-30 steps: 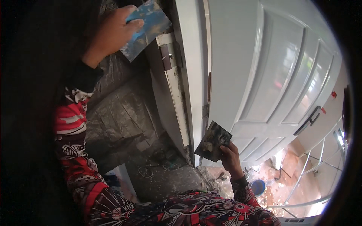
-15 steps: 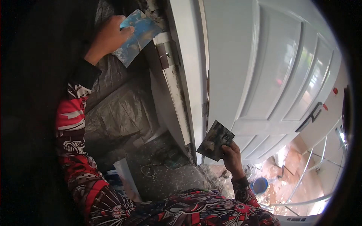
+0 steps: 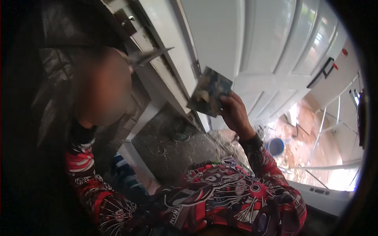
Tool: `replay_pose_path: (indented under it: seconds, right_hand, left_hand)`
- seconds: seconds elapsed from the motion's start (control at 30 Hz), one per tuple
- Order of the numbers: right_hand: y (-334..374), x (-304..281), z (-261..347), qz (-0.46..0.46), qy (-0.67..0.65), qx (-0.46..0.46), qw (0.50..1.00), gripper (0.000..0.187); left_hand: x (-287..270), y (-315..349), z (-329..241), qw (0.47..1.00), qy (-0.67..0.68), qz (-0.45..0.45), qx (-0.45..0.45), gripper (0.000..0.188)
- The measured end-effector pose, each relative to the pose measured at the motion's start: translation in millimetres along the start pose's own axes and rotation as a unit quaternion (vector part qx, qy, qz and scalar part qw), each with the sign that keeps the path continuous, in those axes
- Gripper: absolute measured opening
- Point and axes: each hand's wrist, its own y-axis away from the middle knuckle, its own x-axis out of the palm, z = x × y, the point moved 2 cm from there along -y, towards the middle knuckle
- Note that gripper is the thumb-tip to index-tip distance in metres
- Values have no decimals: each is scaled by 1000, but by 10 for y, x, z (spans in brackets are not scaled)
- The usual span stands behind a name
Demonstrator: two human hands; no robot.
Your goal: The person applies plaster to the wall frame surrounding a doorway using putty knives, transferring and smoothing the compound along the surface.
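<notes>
Here, with a thin plate in the left hand and a smeared square plate in the right hand, a person stands beside a white panelled door.
The blurred left hand grips its plate, nearly edge-on, the tip crossing before the door frame; the right hand pinches the other lower down, thumb on its face. A blue bucket sits beyond the right forearm.
</notes>
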Motion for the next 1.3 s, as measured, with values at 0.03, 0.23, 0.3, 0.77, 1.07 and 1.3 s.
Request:
replay_pose_path:
  seconds: [0.03, 0.23, 0.3, 0.77, 1.07, 1.3]
  right_hand:
    - [-18, 75, 54, -5, 0, 10, 1000, 35]
    - [-78, 344, 374, -13, -237, 38, 971, 33]
    - [-69, 318, 340, -20, -232, 28, 972, 33]
    - [112, 386, 392, 2, -120, 12, 993, 33]
    - [-56, 323, 445, 0, -100, 18, 995, 32]
    - [-16, 224, 324, 17, -197, 13, 980, 34]
  left_hand:
    - [201, 104, -50, 999, 17, -15, 43, 21]
    - [817, 432, -132, 988, 92, -29, 123, 28]
    - [895, 493, -191, 989, 110, -14, 100, 29]
    - [1029, 690, -398, 993, 44, 2, 113, 29]
    - [1114, 550, -417, 981, -76, -90, 152, 18]
    - [1102, 504, -288, 959, -119, -157, 205, 17]
